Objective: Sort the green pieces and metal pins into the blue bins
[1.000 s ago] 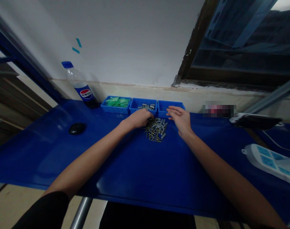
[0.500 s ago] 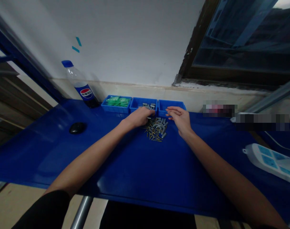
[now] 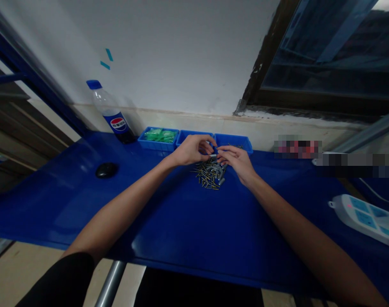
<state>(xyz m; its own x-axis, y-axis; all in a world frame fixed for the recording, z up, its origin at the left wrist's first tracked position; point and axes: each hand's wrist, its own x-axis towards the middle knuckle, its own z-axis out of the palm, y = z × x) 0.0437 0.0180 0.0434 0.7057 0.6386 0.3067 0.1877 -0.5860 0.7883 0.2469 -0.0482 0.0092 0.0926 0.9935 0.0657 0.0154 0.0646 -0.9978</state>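
Observation:
A pile of brass-coloured screws (image 3: 208,181) and grey plugs (image 3: 221,181) lies on the blue table. Over the back of this pile my left hand (image 3: 194,150) is curved, its thumb and fingers apart. My right hand (image 3: 237,161) faces it from the right, fingertips pressed together; what they hold is too small to name. A grey piece shows between the two hands. Behind them, the middle blue bin (image 3: 181,138) is largely covered by my left hand. Some screws show in the right blue bin (image 3: 249,146).
The left blue bin (image 3: 157,145) holds green packets. A cola bottle (image 3: 114,115) leans near the wall, and a black mouse (image 3: 106,170) lies at the left. On the right is a white power strip (image 3: 357,217). Blurred items stand at the back right.
My left hand has risen from the middle bin and pile, moved right and opened. My right hand has moved left from the right bin towards it. The view has shifted slightly.

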